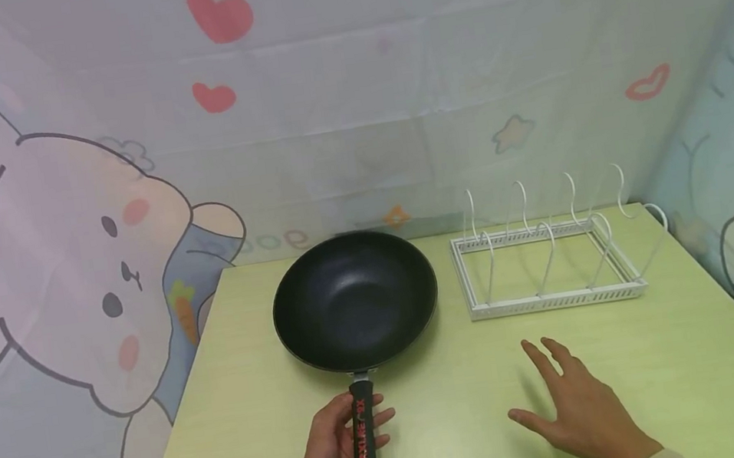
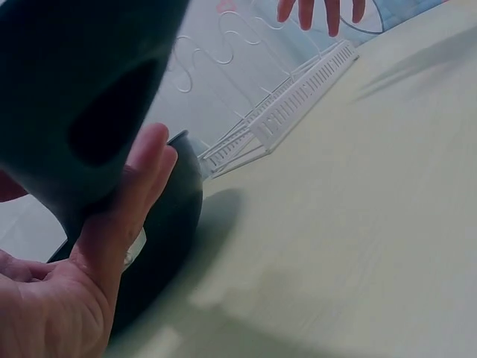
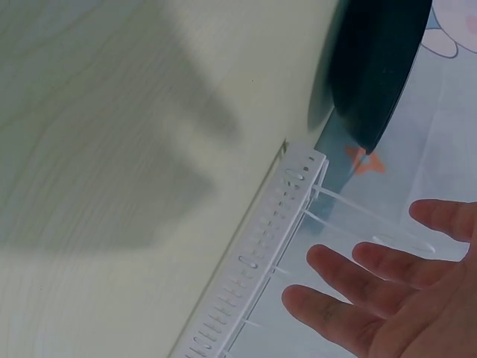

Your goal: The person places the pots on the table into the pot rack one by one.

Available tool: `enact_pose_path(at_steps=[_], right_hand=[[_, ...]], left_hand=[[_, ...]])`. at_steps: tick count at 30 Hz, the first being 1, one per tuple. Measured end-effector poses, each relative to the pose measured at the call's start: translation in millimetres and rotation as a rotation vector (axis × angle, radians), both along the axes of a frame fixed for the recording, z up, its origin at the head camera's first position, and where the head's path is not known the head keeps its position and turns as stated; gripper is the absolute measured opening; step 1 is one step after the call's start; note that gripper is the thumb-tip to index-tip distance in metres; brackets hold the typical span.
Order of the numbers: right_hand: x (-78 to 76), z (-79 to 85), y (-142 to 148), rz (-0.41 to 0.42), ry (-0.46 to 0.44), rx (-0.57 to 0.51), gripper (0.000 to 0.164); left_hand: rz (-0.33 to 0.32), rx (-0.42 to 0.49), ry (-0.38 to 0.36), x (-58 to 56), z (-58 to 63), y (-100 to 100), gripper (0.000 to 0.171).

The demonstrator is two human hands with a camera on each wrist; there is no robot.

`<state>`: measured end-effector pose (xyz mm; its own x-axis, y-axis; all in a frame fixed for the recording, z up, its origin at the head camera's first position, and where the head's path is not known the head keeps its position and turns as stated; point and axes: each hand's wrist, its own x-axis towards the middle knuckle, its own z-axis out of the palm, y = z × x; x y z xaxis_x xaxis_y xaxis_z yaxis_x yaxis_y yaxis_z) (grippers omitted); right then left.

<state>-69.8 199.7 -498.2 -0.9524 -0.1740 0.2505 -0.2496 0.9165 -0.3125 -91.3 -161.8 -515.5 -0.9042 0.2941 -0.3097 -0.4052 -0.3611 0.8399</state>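
Pan (image 1: 355, 300) left of the rack (image 1: 523, 307) looks stiff and probably front-heavy, so clamp your left grip (image 1: 328, 439), fingers loosely spread under the handle (image 1: 365, 446), while your right grip (image 1: 581, 406) hovers wide and empty before the rack!

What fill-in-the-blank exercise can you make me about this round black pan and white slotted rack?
The long black handle of the round black pan lies against the person's ____ grip.
That handle carries ____ lettering.
In the head view, the white slotted rack sits to the pan's ____.
The person's right grip holds ____.

Missing words: left; red; right; nothing.
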Motion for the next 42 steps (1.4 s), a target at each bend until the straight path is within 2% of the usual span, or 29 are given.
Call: enact_pose_path(at_steps=[6, 17, 25, 28, 33, 36, 42], right_hand=[[1.6, -4.1, -7.3, 0.010, -0.029, -0.022, 0.091], [9.0, -12.2, -31.2, 0.064, -0.091, -0.078, 0.087], [5.2, -7.5, -55.0, 0.132, -0.067, -0.127, 0.087], [3.6, -4.2, -67.4, 0.175, -0.132, -0.182, 0.086], [4.4, 1.0, -92.7, 0.293, -0.334, -0.304, 0.084], [5.5, 1.6, -108.7, 0.374, -0.417, -0.348, 0.085], [8.4, -3.6, -131.6, 0.498, -0.501, -0.409, 0.082]], left_hand=[[-0.004, -0.057, 0.026, -0.4, -3.7, -0.3, 0.058], [-0.039, -0.073, 0.069, 2.9, -5.6, -2.7, 0.061], [-0.048, -0.063, 0.083, -0.9, -2.2, -1.9, 0.061], [-0.046, -0.065, 0.084, -1.3, -1.0, -2.3, 0.062], [-0.045, -0.066, 0.077, -0.9, -0.1, -2.8, 0.061], [-0.049, -0.067, 0.080, -1.4, -0.1, -2.1, 0.062], [-0.053, -0.058, 0.091, -1.3, -0.9, -2.0, 0.061]])
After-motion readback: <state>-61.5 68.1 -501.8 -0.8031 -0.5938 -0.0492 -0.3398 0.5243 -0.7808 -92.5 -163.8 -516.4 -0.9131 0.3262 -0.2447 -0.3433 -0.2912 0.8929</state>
